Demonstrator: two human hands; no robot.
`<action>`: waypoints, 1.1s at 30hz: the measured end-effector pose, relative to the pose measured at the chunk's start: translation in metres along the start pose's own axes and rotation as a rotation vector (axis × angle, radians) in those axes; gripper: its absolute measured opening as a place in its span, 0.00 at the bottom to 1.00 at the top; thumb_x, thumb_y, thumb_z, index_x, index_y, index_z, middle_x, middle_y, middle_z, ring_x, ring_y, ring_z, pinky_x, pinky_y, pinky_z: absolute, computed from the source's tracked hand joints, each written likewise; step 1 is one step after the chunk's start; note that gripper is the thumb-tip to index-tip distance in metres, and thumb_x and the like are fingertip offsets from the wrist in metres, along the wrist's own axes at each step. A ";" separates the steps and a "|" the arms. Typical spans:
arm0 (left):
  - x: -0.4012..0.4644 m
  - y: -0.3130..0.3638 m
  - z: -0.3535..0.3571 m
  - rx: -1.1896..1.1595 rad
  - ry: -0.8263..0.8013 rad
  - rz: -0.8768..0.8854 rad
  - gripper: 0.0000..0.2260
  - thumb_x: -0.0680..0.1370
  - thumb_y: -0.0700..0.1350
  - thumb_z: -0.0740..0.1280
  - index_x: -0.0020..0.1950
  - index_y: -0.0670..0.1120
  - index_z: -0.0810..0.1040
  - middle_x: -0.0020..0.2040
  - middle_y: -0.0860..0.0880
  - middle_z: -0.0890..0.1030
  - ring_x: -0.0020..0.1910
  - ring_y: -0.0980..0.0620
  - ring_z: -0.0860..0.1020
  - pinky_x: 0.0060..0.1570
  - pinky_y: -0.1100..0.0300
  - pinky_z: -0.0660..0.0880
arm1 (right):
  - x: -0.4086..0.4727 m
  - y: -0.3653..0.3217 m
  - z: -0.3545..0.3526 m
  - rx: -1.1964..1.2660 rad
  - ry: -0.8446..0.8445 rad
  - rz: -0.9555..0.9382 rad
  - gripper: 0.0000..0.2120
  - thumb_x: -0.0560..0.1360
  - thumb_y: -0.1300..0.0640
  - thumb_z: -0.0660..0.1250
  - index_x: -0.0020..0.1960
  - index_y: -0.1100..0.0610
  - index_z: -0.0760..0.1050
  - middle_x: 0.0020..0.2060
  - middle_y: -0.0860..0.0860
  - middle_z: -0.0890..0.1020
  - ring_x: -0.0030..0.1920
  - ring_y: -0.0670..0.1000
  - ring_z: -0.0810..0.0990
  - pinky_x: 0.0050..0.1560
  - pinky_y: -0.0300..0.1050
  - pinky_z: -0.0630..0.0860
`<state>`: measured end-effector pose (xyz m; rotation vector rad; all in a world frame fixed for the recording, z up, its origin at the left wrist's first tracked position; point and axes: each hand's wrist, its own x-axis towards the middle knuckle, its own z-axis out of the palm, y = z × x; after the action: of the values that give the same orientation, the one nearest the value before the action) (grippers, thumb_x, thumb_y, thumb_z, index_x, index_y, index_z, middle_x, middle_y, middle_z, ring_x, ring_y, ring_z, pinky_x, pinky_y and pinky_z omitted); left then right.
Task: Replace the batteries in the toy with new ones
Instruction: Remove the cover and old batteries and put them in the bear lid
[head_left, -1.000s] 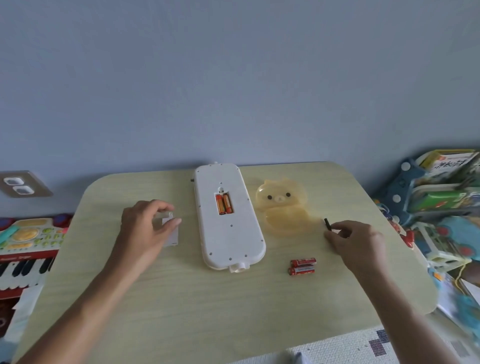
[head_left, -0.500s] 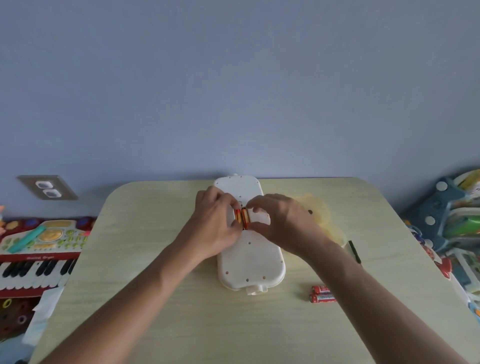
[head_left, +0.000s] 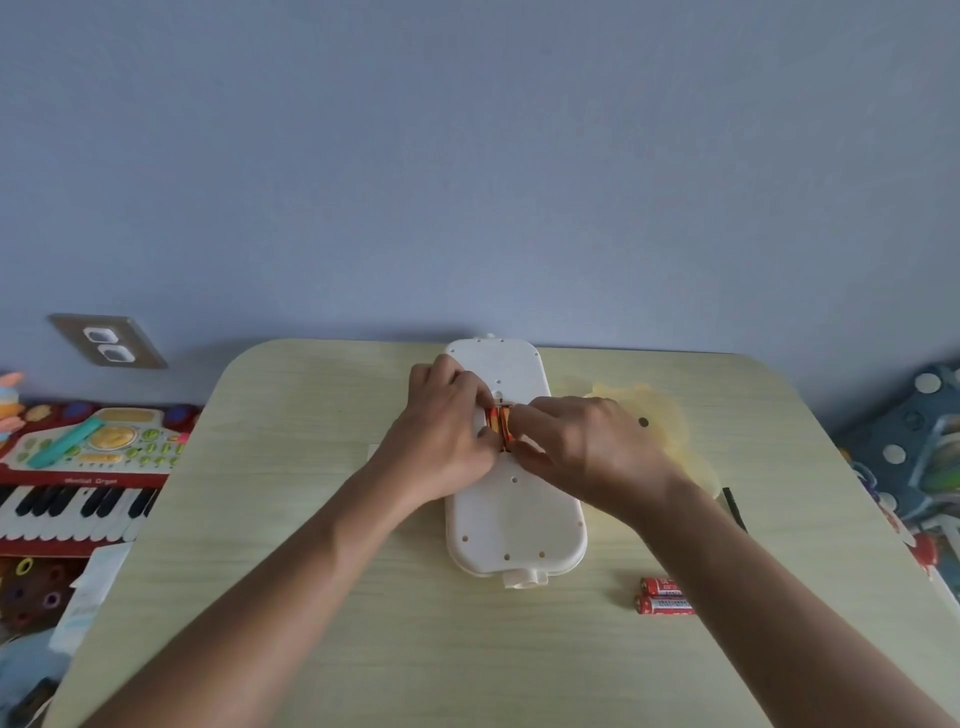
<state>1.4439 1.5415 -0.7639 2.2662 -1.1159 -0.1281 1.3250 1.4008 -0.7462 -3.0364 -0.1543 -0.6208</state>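
One white toy (head_left: 514, 499) lies back-up in the middle of the pale wooden table (head_left: 322, 597), its battery bay uncovered. Two orange batteries (head_left: 497, 422) sit side by side in the bay. The left hand (head_left: 447, 441) and right hand (head_left: 587, 447) meet over them, fingers curled and pinching at the pair from either side. Two red batteries (head_left: 665, 596) lie together on the table near the toy's lower right corner. One translucent yellow bear-shaped cover (head_left: 670, 431) lies just right of the toy, with one black screwdriver (head_left: 733, 506) beside it
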 end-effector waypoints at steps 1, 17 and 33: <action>0.001 0.000 0.000 -0.018 -0.008 -0.011 0.12 0.74 0.45 0.67 0.56 0.47 0.75 0.57 0.50 0.68 0.64 0.49 0.62 0.56 0.63 0.66 | -0.001 0.000 0.001 0.002 0.015 0.009 0.04 0.74 0.58 0.67 0.42 0.57 0.77 0.27 0.51 0.73 0.25 0.58 0.72 0.21 0.49 0.71; -0.005 -0.001 -0.003 -0.433 0.001 -0.013 0.10 0.74 0.40 0.69 0.50 0.52 0.75 0.50 0.55 0.80 0.57 0.61 0.74 0.48 0.75 0.66 | 0.008 0.009 -0.001 0.713 -0.135 0.499 0.12 0.71 0.61 0.68 0.49 0.47 0.85 0.40 0.47 0.86 0.43 0.50 0.83 0.51 0.48 0.80; -0.003 0.031 -0.009 -0.545 0.172 -0.027 0.08 0.73 0.41 0.75 0.46 0.54 0.81 0.42 0.56 0.84 0.45 0.59 0.83 0.44 0.62 0.76 | -0.016 0.013 -0.029 1.024 0.241 0.790 0.08 0.73 0.64 0.74 0.53 0.59 0.86 0.39 0.55 0.88 0.41 0.47 0.85 0.48 0.42 0.83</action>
<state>1.4236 1.5337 -0.7400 1.7683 -0.8360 -0.2154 1.3005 1.3851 -0.7265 -1.7933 0.5343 -0.5589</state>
